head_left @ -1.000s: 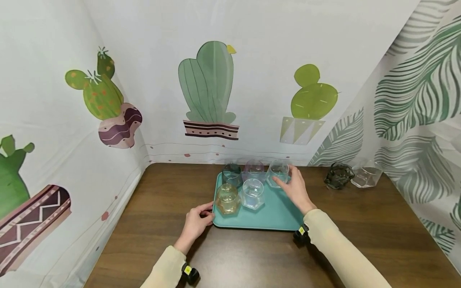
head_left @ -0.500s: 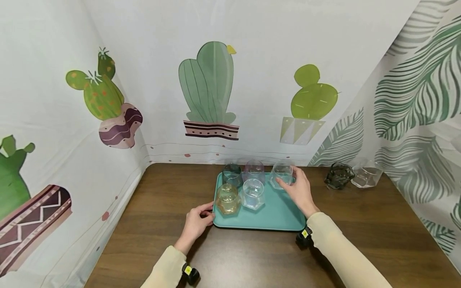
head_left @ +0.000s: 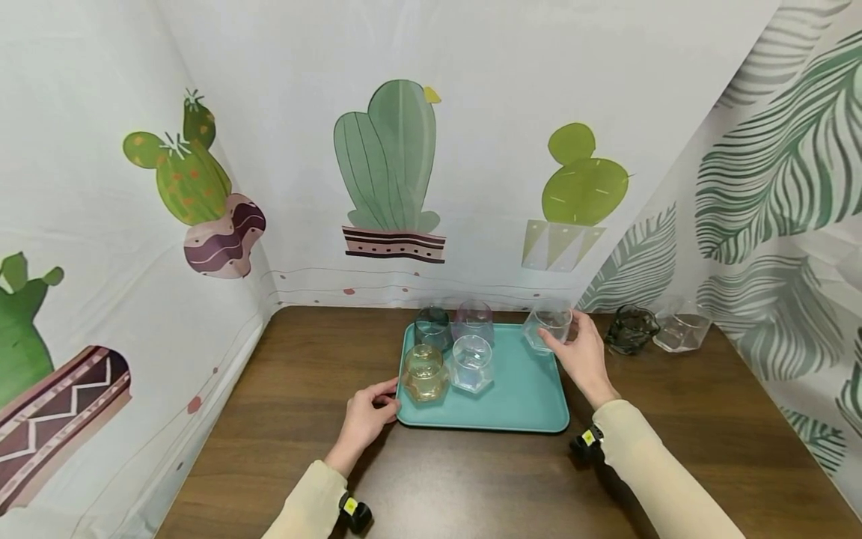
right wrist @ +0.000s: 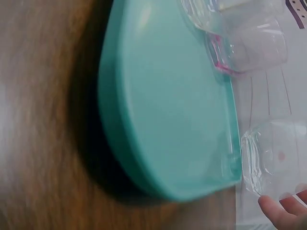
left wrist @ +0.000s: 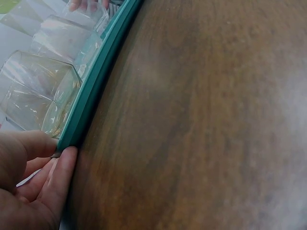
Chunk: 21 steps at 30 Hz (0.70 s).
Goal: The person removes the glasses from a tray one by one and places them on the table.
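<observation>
My right hand (head_left: 584, 359) holds a clear drinking glass (head_left: 548, 326) with a faceted base, thumb on its near side and fingers round its right side. The glass is over the tray's back right corner; in the right wrist view this glass (right wrist: 276, 153) overlaps the far rim, with fingertips (right wrist: 273, 211) at its side. My left hand (head_left: 367, 415) pinches the left rim of the teal tray (head_left: 525, 404), as the left wrist view shows. An amber glass (head_left: 426, 378), another clear glass (head_left: 473, 367), a dark grey glass (head_left: 432, 329) and a purple-tinted glass (head_left: 474, 322) stand upright on the tray's left half.
Right of the tray, a dark, wavy-rimmed glass (head_left: 631, 329) and a clear glass (head_left: 682, 329) stand on the brown wooden table (head_left: 471, 479). A white cloth (head_left: 485, 187) printed with cacti hangs behind the table's back edge.
My right hand has carried the clear glass to the right, away from the purple-tinted glass to the tray's back right corner. My left hand has stayed at the tray's left rim.
</observation>
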Tool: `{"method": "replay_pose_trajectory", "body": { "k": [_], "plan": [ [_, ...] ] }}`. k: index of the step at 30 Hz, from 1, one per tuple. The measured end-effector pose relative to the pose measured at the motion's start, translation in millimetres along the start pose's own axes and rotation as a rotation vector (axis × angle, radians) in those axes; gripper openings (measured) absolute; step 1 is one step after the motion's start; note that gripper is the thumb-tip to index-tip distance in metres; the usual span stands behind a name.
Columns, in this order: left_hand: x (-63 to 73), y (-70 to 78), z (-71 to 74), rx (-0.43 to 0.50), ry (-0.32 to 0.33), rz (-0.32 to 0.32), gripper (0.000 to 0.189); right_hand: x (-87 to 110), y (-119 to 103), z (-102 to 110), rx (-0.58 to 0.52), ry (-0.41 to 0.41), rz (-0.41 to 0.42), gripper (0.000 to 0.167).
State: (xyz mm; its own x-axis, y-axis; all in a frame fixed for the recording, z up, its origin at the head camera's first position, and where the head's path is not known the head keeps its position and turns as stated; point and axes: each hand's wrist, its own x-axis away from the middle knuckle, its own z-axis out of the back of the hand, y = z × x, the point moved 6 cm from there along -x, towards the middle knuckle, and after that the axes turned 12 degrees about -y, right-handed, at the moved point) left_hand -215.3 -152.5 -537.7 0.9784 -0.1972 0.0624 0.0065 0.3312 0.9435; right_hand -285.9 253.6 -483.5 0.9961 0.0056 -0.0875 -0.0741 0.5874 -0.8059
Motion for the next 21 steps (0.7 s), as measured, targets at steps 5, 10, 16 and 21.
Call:
{"method": "replay_pose_trajectory", "body": {
  "k": [5,10,16,21],
  "plan": [
    [-0.4,-1.2,0.6,0.015,0.011,0.018,0.040,2.5,7.5,12.0,0.005,0.036,-0.008,0.081],
    [-0.8,-1.2,0.5,0.010,0.009,0.017,0.040,4.0,13.6,22.5,0.015,0.079,-0.021,0.079],
    [0.5,-0.1,0.1,0.004,0.012,0.005,0.039,5.6,23.6,33.0,0.023,0.120,-0.045,0.077],
    [0.6,0.6,0.0,0.001,0.012,0.011,0.039,5.9,30.6,41.7,0.025,0.152,-0.059,0.077]
  ]
}}
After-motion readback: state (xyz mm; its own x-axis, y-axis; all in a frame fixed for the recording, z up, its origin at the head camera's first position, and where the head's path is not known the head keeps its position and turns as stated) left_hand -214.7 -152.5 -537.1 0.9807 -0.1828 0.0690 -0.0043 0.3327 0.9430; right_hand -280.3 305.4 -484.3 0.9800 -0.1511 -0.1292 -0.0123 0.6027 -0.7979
